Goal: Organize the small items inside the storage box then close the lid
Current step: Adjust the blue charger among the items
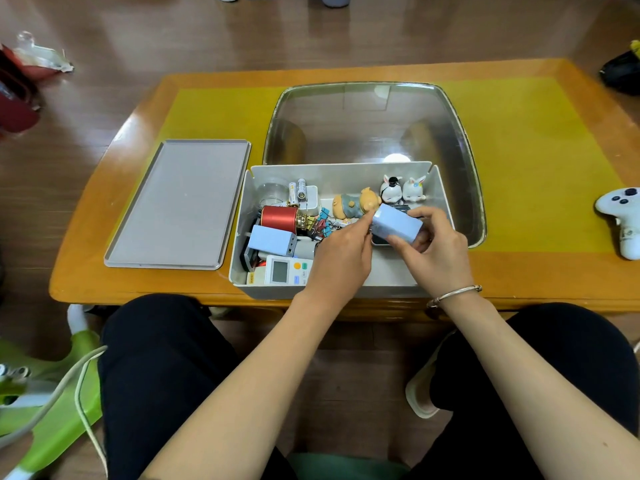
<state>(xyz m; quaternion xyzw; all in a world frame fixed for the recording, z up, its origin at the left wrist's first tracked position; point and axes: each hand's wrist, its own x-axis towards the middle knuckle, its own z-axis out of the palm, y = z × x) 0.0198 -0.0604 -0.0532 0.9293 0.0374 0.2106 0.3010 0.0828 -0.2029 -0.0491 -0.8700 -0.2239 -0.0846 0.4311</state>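
I hold a pale blue rectangular block (398,226) over the right half of the open grey plastic storage box (346,289), which sits at the near edge of the low orange wooden table (145,109). My right hand (434,251), a thin silver bangle (453,295) on its wrist, curls its fingers round the block's near and right end, while my left hand (341,258) pinches the block's left end with thumb and fingertips. Inside the box's left half lie a red spool of thread (278,218), a second pale blue block (272,241), white batteries (298,192), coloured binder clips (320,223) and a white remote with a small screen (285,271). Along the far wall rest an orange bear figurine (356,202) and two small white rabbit figurines (403,188). The flat grey lid (180,202) lies on the table just left of the box, and a clear plastic tub (374,123) stands right behind it.
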